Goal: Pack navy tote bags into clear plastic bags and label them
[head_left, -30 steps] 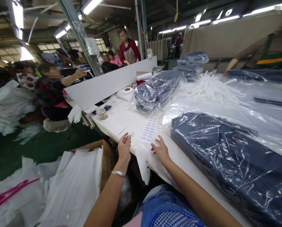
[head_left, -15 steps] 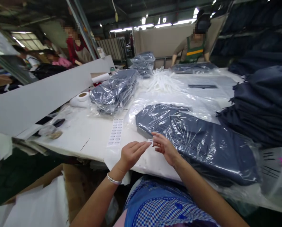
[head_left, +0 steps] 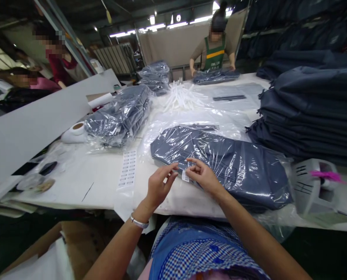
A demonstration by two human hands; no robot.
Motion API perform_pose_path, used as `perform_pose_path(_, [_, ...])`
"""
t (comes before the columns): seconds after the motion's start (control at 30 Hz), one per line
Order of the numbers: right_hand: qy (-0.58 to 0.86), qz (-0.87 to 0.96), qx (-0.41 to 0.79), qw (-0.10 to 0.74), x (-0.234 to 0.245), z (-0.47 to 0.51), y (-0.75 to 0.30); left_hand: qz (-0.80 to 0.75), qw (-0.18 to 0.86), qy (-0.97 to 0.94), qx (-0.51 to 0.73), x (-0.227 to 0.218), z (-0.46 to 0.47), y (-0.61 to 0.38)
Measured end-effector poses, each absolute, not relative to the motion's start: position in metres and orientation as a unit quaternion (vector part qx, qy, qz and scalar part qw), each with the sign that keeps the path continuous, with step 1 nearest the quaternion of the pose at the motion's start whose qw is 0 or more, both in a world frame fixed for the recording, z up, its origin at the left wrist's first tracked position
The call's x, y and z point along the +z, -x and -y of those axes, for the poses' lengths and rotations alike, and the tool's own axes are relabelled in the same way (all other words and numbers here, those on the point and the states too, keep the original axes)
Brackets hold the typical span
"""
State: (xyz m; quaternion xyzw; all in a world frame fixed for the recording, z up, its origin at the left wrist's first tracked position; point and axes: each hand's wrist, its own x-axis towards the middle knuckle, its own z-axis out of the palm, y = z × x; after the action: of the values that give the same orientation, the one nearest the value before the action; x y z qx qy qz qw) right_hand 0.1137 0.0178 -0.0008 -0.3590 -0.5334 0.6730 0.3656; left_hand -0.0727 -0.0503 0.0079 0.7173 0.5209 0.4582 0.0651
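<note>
My right hand [head_left: 203, 175] pinches a small white label [head_left: 185, 176] with printing on it. The label hangs at the near edge of a folded dark blue garment [head_left: 220, 159] in a clear plastic bag. Just left of the label is my left hand [head_left: 161, 182], its thumb and curved fingers apart with nothing visible between them. A sheet of printed stickers [head_left: 128, 167] lies on the white table [head_left: 103, 171], to the left of that hand.
More bagged garments [head_left: 121, 112] are piled at the left. Beyond lie white strips [head_left: 180, 95]. A tall stack of dark garments [head_left: 313, 112] and a grey tape dispenser [head_left: 303, 186] stand at the right. Across the table, a co-worker [head_left: 215, 52] handles another bagged garment.
The view has swung to the right. My left hand has drawn away from the label, and its thumb and fingers have parted. The label now hangs from my right hand alone.
</note>
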Motion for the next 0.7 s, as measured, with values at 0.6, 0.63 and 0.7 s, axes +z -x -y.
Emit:
perform_pose_path(0.6, [0.400,0.466,0.609,0.501,-0.017,-0.023,-0.144,-0.552,0.499,-0.493,0.451,0.009,0.011,0.017])
perform_pose_path(0.63, [0.408,0.464,0.607,0.499,-0.019,-0.022,-0.146,-0.559,0.485,-0.508,0.441,0.007,0.009,0.017])
perform_pose_path(0.7, [0.435,0.472,0.594,0.486,-0.022,-0.021,-0.153,-0.570,0.456,-0.543,0.415,0.005,0.003,0.017])
